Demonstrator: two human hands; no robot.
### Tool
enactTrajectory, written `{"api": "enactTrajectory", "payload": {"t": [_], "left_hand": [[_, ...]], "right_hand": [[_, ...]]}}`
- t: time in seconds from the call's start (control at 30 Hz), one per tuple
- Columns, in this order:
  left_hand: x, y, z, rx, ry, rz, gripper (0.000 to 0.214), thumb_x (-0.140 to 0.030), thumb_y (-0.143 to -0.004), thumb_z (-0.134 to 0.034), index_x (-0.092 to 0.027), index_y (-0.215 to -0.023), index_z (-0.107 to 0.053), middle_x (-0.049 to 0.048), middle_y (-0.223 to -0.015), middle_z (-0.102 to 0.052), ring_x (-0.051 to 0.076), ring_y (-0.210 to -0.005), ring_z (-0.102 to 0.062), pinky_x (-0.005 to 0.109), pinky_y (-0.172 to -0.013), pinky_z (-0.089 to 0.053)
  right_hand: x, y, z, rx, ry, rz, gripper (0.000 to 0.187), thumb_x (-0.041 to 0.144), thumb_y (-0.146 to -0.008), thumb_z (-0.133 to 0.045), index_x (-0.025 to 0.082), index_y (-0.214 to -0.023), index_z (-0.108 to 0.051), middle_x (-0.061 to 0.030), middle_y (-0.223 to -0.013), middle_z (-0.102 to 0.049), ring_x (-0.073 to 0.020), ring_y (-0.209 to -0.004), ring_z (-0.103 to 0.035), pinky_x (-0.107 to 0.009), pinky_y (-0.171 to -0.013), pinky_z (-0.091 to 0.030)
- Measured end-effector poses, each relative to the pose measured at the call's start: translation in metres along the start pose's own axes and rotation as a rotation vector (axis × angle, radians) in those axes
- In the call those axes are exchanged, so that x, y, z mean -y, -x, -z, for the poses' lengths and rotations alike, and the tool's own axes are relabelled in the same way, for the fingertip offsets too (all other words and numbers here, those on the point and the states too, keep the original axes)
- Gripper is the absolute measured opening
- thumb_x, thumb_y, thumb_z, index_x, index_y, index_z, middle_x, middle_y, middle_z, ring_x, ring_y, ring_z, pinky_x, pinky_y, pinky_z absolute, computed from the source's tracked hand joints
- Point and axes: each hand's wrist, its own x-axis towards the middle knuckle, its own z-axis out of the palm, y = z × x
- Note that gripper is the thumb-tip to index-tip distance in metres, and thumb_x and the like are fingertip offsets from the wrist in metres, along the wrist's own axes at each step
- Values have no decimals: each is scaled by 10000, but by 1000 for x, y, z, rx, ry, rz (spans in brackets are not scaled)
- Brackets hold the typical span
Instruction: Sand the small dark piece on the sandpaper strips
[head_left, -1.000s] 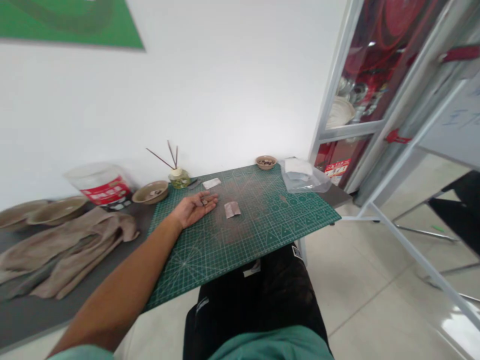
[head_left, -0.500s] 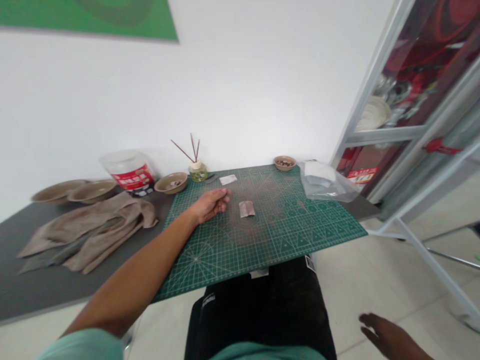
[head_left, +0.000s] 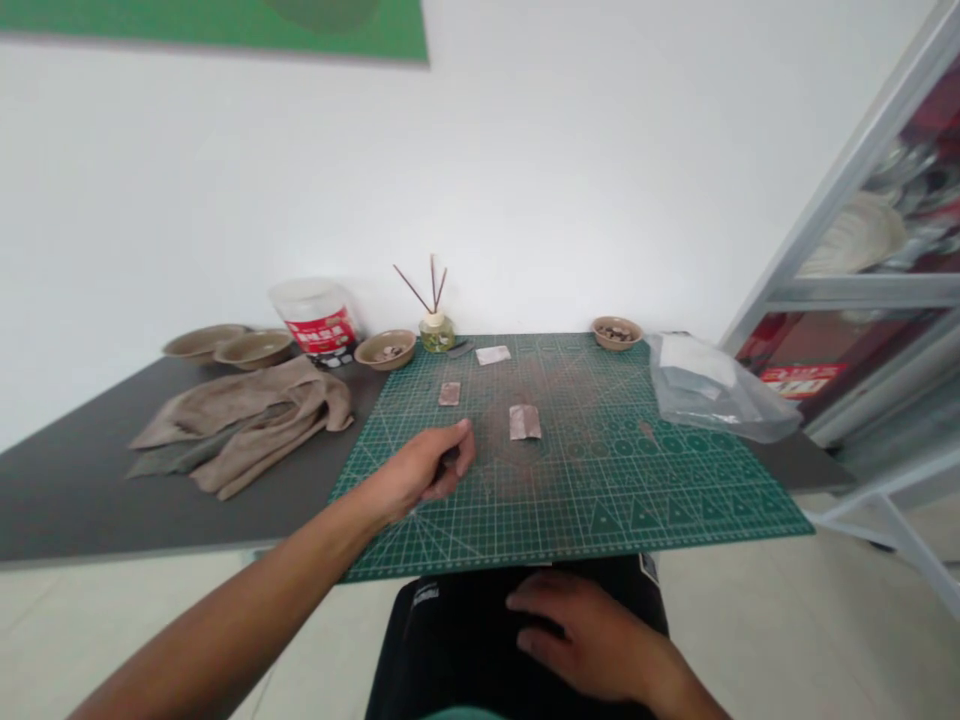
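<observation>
Two hands in view. Left hand (head_left: 420,472) on green cutting mat (head_left: 622,480), fingers (head_left: 459,435) curled inward; cannot tell whether pinching anything. Sandpaper square (head_left: 449,394) near, directly ahead of left fingers; second sandpaper square (head_left: 525,422) ahead and to right. Right hand (head_left: 585,630) on black trousers (head_left: 450,640), fingers slightly spread, below mat edge.

Your left hand (head_left: 424,470) curls inward, hiding whatever may lie inside its fingers. Your right hand (head_left: 585,635) is slightly blurred. The small pieces (head_left: 616,333) in the far tan bowl (head_left: 597,328) are too small to identify, and the top edge cuts off the green wall panel (head_left: 225,20).
</observation>
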Motion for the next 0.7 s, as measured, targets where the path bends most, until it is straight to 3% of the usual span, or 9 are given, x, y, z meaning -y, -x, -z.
{"api": "enactTrajectory", "payload": {"t": [0.03,0.07,0.13,0.2,0.33,0.5,0.7], "left_hand": [[-1,-2,3,17,14,6,487,-566,-883,-496,-170,-616,-592,3,-404,-442,89,-320,-323,227,-337,-194],[-3,-5,6,40,27,15,406,-503,-847,-533,-165,-633,-601,17,-436,-484,102,-342,-369,229,-342,-236],[-6,-15,9,89,50,38,217,-355,-768,-604,-154,-688,-617,45,-543,-587,128,-414,-487,237,-389,-360],[-7,-27,9,126,74,63,113,-233,-727,-644,-154,-803,-619,55,-683,-666,165,-538,-617,260,-511,-485],[-7,-50,4,173,144,94,367,-219,-759,-743,-211,-1037,-503,74,-983,-723,232,-821,-734,361,-765,-563],[-4,-77,11,148,205,70,444,-326,-763,-818,-196,-1013,-475,144,-1123,-711,249,-950,-731,361,-801,-558],[6,-115,23,17,260,-74,339,-327,-739,-835,-142,-915,-611,93,-886,-733,178,-806,-716,283,-774,-541]], "right_hand": [[16,-2,12,86,-77,77,355,322,-943,-613,330,-1298,-634,-12,-1238,-695,-204,-1125,-655,-330,-1002,-506],[30,-4,26,95,-135,105,359,314,-944,-617,323,-1303,-628,-4,-1207,-703,-178,-1065,-671,-297,-964,-517],[49,-12,57,22,-189,118,313,302,-943,-617,296,-1254,-651,2,-1074,-720,-144,-891,-682,-262,-848,-539],[54,-28,85,-107,-140,118,298,305,-960,-591,293,-1252,-649,-5,-1118,-712,-152,-939,-674,-280,-878,-526],[32,-73,125,-274,78,110,321,293,-959,-575,288,-1275,-632,-29,-1191,-694,-184,-1011,-663,-330,-893,-519],[-3,-132,146,-333,119,135,358,242,-957,-538,219,-1309,-598,-82,-1140,-702,-187,-908,-674,-342,-828,-543],[-16,-184,154,-335,231,292,348,162,-919,-557,234,-1250,-635,-87,-1253,-628,-214,-1149,-591,-392,-1022,-471]]}}
